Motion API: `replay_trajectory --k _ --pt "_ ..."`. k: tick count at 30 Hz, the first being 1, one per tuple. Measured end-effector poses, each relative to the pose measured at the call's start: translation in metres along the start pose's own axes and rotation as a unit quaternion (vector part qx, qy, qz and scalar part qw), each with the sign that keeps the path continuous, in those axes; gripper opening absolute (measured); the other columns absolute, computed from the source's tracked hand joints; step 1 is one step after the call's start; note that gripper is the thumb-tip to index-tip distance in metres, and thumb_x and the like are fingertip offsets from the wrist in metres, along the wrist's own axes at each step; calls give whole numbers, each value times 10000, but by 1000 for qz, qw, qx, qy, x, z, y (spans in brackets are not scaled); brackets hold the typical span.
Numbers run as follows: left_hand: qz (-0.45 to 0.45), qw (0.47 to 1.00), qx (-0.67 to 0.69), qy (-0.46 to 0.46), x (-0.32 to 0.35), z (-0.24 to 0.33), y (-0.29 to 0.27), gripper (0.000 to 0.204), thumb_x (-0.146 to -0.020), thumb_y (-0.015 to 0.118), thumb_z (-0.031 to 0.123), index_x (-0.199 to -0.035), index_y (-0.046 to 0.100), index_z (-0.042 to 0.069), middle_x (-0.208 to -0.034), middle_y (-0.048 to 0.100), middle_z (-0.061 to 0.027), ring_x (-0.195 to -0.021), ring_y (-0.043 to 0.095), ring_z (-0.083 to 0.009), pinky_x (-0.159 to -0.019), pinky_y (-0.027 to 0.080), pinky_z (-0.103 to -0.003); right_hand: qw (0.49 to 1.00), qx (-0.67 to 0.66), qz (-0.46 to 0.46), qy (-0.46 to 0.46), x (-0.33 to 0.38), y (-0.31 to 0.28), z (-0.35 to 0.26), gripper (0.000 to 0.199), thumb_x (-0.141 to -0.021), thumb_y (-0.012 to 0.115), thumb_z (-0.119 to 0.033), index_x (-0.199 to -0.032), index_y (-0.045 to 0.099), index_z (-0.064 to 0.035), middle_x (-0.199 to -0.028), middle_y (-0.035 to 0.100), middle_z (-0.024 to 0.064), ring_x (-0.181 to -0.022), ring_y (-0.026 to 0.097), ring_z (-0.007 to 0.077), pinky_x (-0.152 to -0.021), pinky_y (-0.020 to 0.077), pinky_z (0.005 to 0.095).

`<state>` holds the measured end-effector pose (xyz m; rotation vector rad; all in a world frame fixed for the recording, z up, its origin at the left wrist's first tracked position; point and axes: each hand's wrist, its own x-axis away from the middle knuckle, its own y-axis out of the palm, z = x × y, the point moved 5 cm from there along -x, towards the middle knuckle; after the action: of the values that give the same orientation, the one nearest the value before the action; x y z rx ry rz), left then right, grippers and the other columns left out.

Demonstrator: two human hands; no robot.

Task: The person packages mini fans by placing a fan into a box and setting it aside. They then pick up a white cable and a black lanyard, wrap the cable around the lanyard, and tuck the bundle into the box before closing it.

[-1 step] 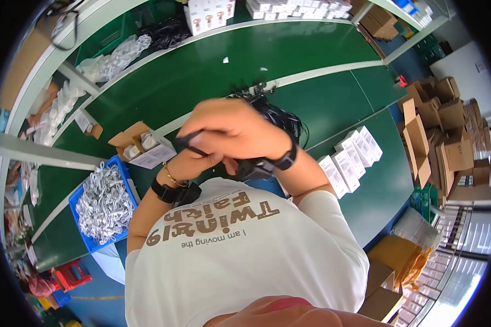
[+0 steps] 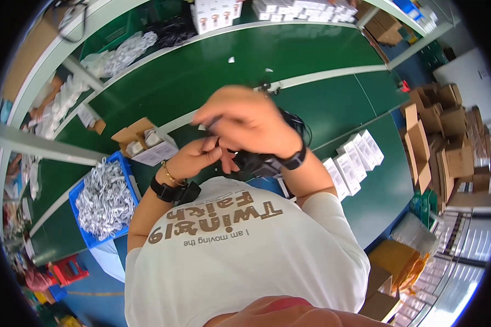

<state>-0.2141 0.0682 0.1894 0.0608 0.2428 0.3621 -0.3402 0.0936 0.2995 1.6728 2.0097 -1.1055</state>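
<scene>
Above the front of my white shirt, both hands are close together. My left hand (image 2: 195, 157) is closed, its thumb and fingers pinching a short dark strip that looks like black cable (image 2: 206, 143). Over it and to the right is my right hand (image 2: 245, 121), smeared by motion, its curled fingers on the upper end of the same dark strip. Behind the right hand and wrist lies a heap of black cables (image 2: 299, 126) on the green table, mostly covered by that hand. Black bands with small dark devices sit on both wrists.
At left, a blue bin (image 2: 128, 177) holds bundled white-grey cables, beside an open carton (image 2: 161, 151) of white pieces. White boxes (image 2: 348, 166) stand in rows on the green table (image 2: 384, 191) at right. A shelf with more white boxes (image 2: 305, 11) runs along the back.
My right hand has shifted up and right, widening the gap to my left hand, with the dark strip between them. The whole view has shifted slightly.
</scene>
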Motion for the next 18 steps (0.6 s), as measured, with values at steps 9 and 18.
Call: replay_trajectory --k 9,18 --pt "202 973 -108 -33 59 44 -58 277 -947 473 147 -1125 570 -41 -687 538 -18 -655 562 -121 -763 487 -292 899 -369 190 139 30 -21 37 326 -937 508 -241 -1133 534 17 -1011 565 110 -844 586 186 -720 489 293" --pt "195 968 152 -45 97 9 -58 257 -942 486 146 -1104 586 -26 -690 527 -15 -652 559 -116 -707 499 -273 954 -51 296 -12 10 -26 6 481 -897 570 -278 -1241 431 28 -1195 491 191 -1126 510 294 -941 422 374"
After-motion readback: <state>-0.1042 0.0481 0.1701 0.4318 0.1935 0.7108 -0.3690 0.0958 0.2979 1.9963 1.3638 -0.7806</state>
